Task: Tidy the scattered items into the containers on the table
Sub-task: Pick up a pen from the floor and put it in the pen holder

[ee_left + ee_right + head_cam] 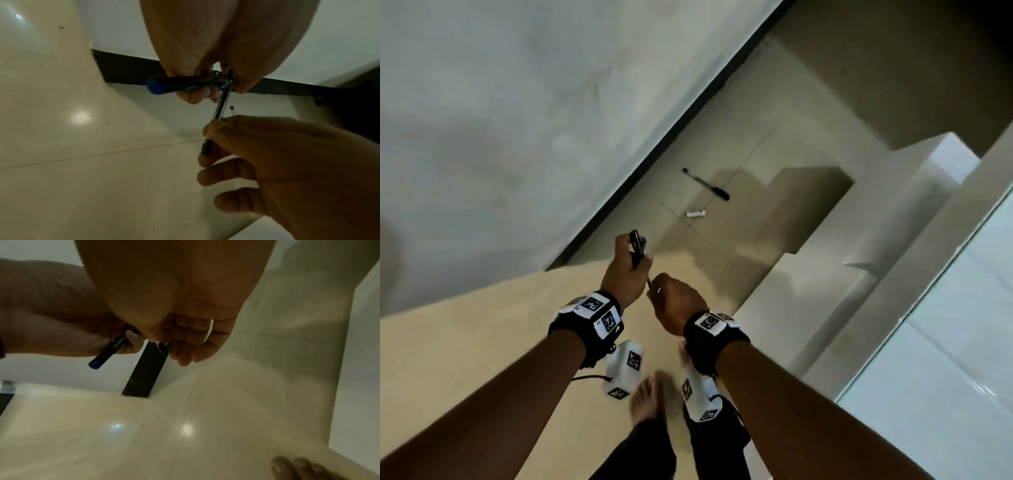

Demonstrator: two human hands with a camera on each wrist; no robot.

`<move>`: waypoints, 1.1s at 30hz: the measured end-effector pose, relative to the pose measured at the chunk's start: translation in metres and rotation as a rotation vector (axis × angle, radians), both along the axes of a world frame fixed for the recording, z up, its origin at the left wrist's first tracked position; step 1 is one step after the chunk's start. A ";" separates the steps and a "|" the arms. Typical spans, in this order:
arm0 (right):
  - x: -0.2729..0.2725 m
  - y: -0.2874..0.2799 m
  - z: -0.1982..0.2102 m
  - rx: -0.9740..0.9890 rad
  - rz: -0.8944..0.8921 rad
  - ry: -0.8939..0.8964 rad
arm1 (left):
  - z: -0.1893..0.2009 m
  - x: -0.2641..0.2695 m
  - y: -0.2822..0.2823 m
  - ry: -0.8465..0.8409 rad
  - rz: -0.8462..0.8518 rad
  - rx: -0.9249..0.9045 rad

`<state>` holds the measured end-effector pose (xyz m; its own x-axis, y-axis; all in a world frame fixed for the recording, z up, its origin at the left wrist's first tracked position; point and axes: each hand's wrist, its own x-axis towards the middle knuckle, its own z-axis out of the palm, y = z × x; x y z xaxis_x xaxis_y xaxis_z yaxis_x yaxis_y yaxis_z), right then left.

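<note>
A black marker with a blue end cap [174, 84] is gripped in the left hand [625, 270]; a slim clear-barrelled pen [221, 105], crossing just beside it, is pinched by the right hand [674, 303].

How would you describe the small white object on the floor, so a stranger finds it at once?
Follow the dark skirting strip along the wall to the pale tiled floor. There a long black pen lies; the small white rectangular object lies just nearer the person, short and pale rather than long and dark.
</note>
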<state>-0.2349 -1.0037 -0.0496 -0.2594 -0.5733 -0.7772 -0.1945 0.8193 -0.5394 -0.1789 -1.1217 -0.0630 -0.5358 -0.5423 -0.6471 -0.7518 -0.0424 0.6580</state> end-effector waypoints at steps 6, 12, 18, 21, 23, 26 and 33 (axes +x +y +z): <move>-0.078 -0.019 -0.012 -0.005 -0.086 -0.033 | 0.001 -0.058 -0.009 -0.041 -0.114 -0.089; -0.170 -0.009 -0.083 0.137 -0.287 0.215 | -0.039 -0.093 -0.033 -0.068 -0.228 -0.069; -0.217 -0.001 -0.139 0.176 -0.224 0.334 | -0.068 -0.114 -0.045 -0.014 -0.290 0.000; -0.222 -0.012 -0.161 0.151 -0.212 0.363 | -0.080 -0.114 -0.047 -0.035 -0.201 0.002; -0.220 -0.016 -0.173 0.154 -0.177 0.379 | -0.086 -0.111 -0.045 -0.041 -0.161 0.010; -0.215 -0.016 -0.190 0.170 -0.164 0.453 | -0.092 -0.107 -0.037 -0.014 -0.099 0.066; -0.203 -0.008 -0.194 0.223 -0.291 0.455 | -0.082 -0.111 -0.012 0.064 -0.175 -0.016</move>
